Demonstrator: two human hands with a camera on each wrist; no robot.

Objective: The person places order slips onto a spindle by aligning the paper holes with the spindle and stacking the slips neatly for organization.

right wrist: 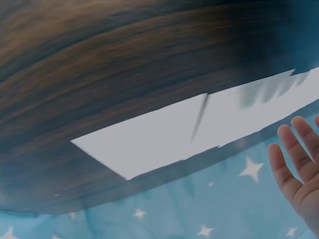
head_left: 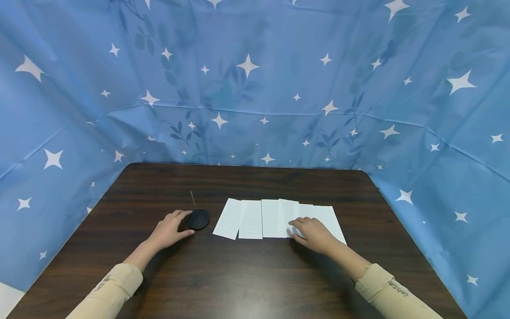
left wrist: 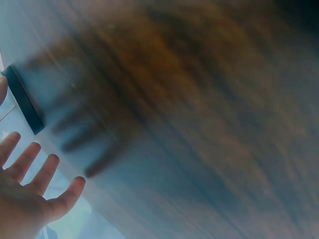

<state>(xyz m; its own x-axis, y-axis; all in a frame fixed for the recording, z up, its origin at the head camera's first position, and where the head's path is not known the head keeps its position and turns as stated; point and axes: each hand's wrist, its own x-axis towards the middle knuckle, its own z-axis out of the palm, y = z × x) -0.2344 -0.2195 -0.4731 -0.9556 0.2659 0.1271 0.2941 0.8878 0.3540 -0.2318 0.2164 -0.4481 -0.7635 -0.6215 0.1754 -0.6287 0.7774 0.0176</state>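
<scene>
In the head view a black round disc (head_left: pixel 198 219) lies on the table left of centre, and a thin brown stick (head_left: pixel 193 199) shows just behind it. My left hand (head_left: pixel 172 230) is at the disc's left side, fingers and thumb spread apart. The left wrist view shows the disc (left wrist: pixel 24 102) edge-on beyond the spread fingers (left wrist: pixel 45 172). Several white lined paper sheets (head_left: pixel 251 219) lie in a row, some overlapping. Over the right part of that row is my right hand (head_left: pixel 314 235), its fingers extended; whether it touches the paper cannot be told. It holds nothing.
The dark wood-grain table (head_left: pixel 247 274) has rounded far corners. Behind and beside it hangs a blue cloth (head_left: pixel 255 97) with white stars and leaf shapes. Both forearms wear cream sleeves (head_left: pixel 115 288).
</scene>
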